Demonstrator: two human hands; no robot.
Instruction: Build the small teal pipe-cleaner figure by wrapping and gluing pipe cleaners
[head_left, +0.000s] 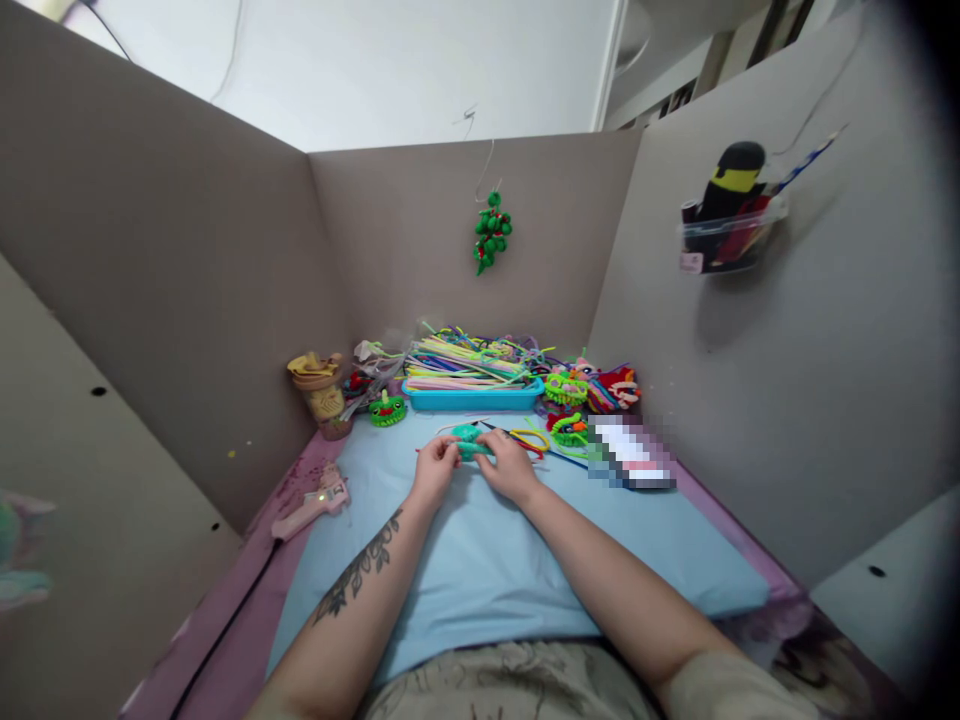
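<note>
Both of my hands meet over the light blue mat, near its far side. My left hand [436, 468] pinches the left edge of a small teal fuzzy piece [471, 446], which looks made of pipe cleaners. From the other side, the fingers of my right hand [510, 468] close on the same piece, with the thumb at its lower edge. Its exact shape is partly hidden by my fingers. Just beyond and right of my right hand lie loose yellow and red pipe cleaners [531, 438].
A blue tray [472, 400] heaped with colourful pipe cleaners [469, 362] stands at the back. Finished-looking fuzzy pieces [566, 388] sit beside it. A pink glue gun [319, 508] with a cord lies left. At right is a blurred-out phone-like device [634, 455]. Grey panels surround the table.
</note>
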